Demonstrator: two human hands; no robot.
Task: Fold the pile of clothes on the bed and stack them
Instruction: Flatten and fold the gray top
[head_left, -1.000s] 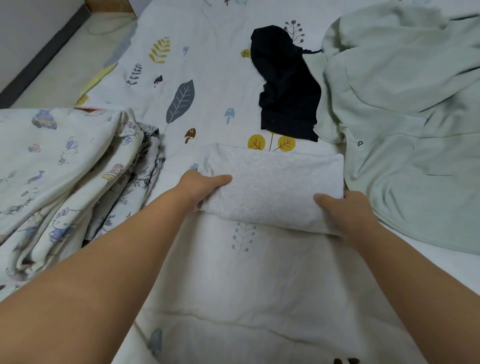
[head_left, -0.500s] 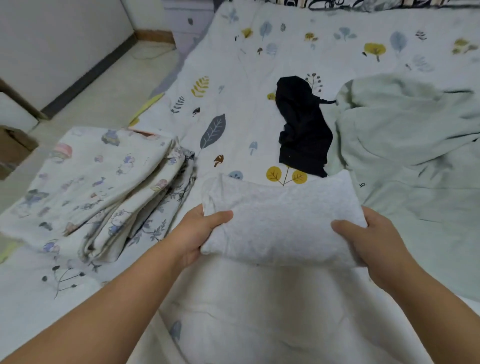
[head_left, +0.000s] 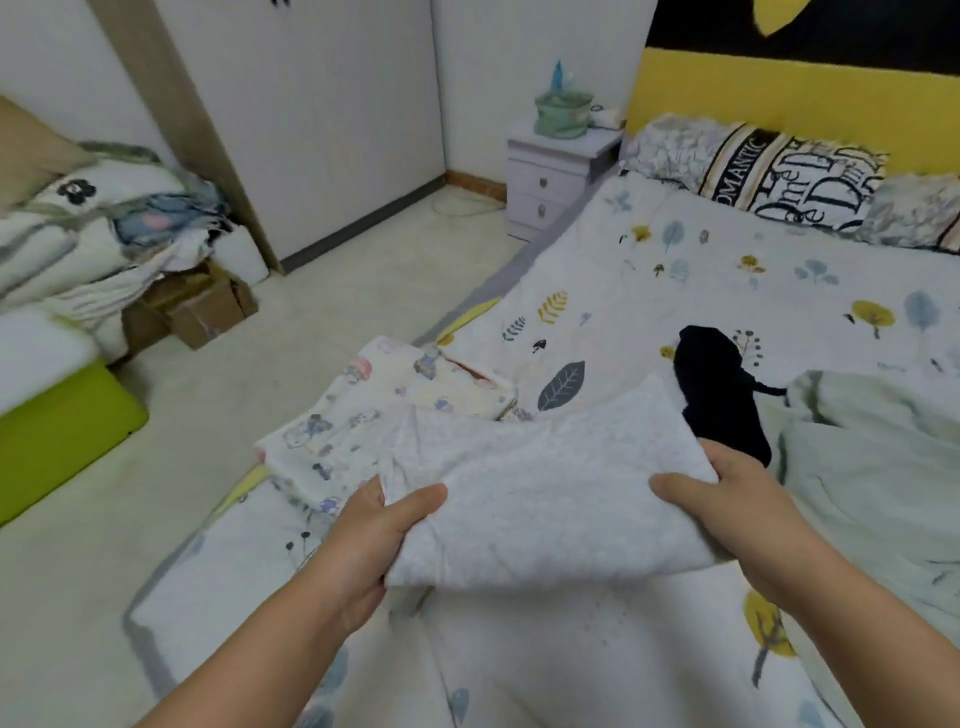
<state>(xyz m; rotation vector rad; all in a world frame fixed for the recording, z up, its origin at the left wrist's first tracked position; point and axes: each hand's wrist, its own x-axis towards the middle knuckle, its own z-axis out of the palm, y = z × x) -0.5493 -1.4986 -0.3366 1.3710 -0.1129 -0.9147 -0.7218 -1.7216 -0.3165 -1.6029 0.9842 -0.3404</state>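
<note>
A folded light grey garment (head_left: 540, 488) is held up off the bed between both hands. My left hand (head_left: 379, 535) grips its near left corner, thumb on top. My right hand (head_left: 727, 499) grips its right edge. The garment's far left corner hangs over a stack of folded cartoon-print clothes (head_left: 374, 421) lying at the bed's left edge. A crumpled black garment (head_left: 722, 389) lies on the bed beyond my right hand. A pale green garment (head_left: 872, 457) is spread unfolded at the right.
The bed (head_left: 727, 270) has a leaf-print sheet, with pillows (head_left: 779, 171) at the yellow headboard. A white nightstand (head_left: 556, 176) stands at the bed's far left corner. On the floor to the left are cardboard boxes (head_left: 202, 306), heaped bedding (head_left: 93, 223) and a green object (head_left: 57, 431).
Both hands have lifted the folded grey garment off the bed and carried it left, over the printed stack. My view has tilted up, showing the room.
</note>
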